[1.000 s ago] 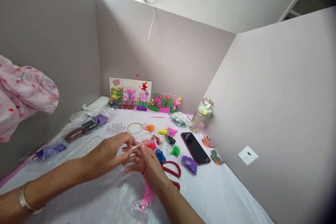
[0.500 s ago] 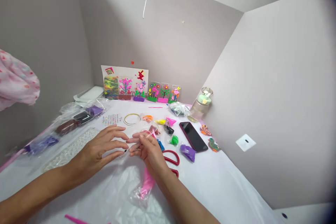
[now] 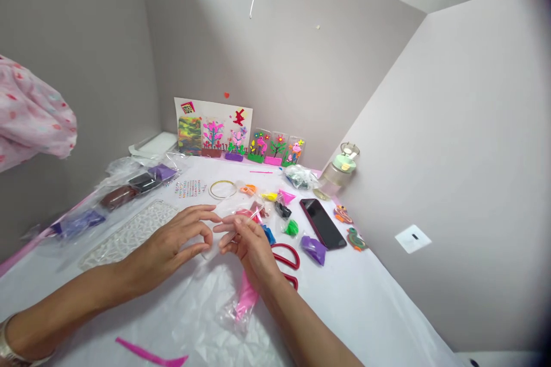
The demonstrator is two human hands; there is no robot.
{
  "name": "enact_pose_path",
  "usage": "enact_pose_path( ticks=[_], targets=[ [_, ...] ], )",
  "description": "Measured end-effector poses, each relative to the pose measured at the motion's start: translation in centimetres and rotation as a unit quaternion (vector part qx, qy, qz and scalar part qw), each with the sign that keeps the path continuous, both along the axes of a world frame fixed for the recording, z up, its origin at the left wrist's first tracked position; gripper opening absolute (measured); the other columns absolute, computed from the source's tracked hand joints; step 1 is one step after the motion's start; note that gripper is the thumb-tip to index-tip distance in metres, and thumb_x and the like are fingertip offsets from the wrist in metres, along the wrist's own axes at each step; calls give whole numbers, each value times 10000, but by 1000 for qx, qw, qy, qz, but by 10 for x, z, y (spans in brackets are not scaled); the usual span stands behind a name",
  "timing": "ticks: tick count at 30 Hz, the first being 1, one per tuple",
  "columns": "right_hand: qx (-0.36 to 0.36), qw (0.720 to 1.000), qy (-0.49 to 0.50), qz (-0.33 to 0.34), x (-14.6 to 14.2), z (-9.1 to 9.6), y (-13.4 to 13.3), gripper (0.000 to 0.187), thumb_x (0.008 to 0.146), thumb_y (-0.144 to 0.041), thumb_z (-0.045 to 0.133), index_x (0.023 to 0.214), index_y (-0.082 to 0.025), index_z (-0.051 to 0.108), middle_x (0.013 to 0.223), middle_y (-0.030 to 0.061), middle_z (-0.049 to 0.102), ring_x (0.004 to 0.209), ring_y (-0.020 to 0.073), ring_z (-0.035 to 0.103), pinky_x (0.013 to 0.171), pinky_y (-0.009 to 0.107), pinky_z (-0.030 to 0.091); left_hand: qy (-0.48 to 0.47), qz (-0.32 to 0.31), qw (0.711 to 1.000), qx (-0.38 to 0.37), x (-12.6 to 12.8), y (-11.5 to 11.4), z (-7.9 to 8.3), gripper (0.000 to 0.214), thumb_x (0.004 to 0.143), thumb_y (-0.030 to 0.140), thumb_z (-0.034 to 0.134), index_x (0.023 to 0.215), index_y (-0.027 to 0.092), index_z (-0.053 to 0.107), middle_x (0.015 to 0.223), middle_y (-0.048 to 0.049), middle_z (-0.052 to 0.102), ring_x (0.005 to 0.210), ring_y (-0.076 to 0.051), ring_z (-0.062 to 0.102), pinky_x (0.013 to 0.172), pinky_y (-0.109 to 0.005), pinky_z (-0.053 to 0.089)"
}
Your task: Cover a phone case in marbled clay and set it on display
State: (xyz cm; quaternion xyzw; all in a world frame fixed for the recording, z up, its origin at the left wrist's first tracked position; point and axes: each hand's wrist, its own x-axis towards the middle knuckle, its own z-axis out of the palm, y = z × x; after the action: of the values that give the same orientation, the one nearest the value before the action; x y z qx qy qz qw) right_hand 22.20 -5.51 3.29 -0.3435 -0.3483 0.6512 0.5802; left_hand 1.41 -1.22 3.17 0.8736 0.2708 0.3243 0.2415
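Observation:
My right hand (image 3: 249, 245) pinches a thin pale stick (image 3: 245, 225) between its fingertips, above a small pink piece in transparent plastic (image 3: 246, 214). My left hand (image 3: 172, 242) hovers beside it, fingers curved and apart, near a crumpled transparent wrapper (image 3: 210, 246). Under my right wrist lies a bag of pink clay (image 3: 247, 299). A loose pink clay strip (image 3: 150, 352) rests on the white sheet near the bottom edge. Just past my right hand sit blue clay (image 3: 269, 235) and red-handled scissors (image 3: 286, 257).
Several clay packets (image 3: 118, 197) line the left table edge beside a textured transparent tray (image 3: 129, 235). A phone (image 3: 322, 223), small clay lumps, a gold ring (image 3: 222, 189) and a bottle (image 3: 342, 167) stand beyond. Clay artworks (image 3: 213, 126) lean against the back wall.
My hands have drawn slightly apart, with the left hand moving back from the right. The head view has shifted, bringing the pink strip at the bottom fully into sight.

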Motion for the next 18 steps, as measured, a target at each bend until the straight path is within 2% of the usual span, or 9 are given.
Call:
enact_pose_path(
  ticks=[2,4,7,10,12,14,18],
  targets=[
    [-4,1000,-8,-6,1,1,0,344,821,-452,765,960,-138,738,923,115,808,629,134,666,615,254,527,-36,30,998,-45,-4,3,4,154,991,416,537,922,333,648,1357,-14,670,1343,-294,552,1098,-479,464],
    [-6,1000,-22,5,1,2,-1,333,824,-440,764,954,-136,727,939,115,810,636,128,667,621,248,523,-78,85,988,-106,-10,7,11,193,971,507,547,934,340,637,1250,-15,716,1224,-311,631,1038,-481,498],
    [-12,995,-64,78,-1,2,-4,401,810,-464,778,1033,-146,678,916,95,801,635,139,677,631,272,547,-154,161,961,-165,-18,14,20,241,914,581,612,918,342,640,1006,0,726,1014,-291,679,901,-427,543],
    [-35,975,-171,141,-4,-3,-8,527,816,-521,768,1158,-171,575,840,46,746,595,161,675,582,303,567,-212,193,933,-215,-20,17,24,274,836,563,730,948,334,631,934,16,690,929,-252,663,835,-365,538],
    [-30,956,-270,114,-4,-5,-9,517,865,-517,723,1208,-180,533,823,21,683,598,171,666,541,297,555,-228,194,920,-254,-20,17,25,327,801,525,782,997,317,624,943,21,677,934,-229,649,835,-335,521],
    [0,937,-346,56,0,-3,-9,433,920,-476,661,1220,-189,538,817,16,636,624,180,651,519,288,535,-229,191,913,-277,-19,16,25,373,780,502,808,1025,289,625,932,21,661,916,-211,633,824,-316,501],
    [60,912,-406,-24,8,11,-6,178,977,-362,559,971,-201,635,782,31,654,652,168,609,567,276,495,-220,194,916,-274,-19,16,25,384,770,507,808,994,249,633,837,29,617,824,-188,596,764,-300,463]
  ],
)
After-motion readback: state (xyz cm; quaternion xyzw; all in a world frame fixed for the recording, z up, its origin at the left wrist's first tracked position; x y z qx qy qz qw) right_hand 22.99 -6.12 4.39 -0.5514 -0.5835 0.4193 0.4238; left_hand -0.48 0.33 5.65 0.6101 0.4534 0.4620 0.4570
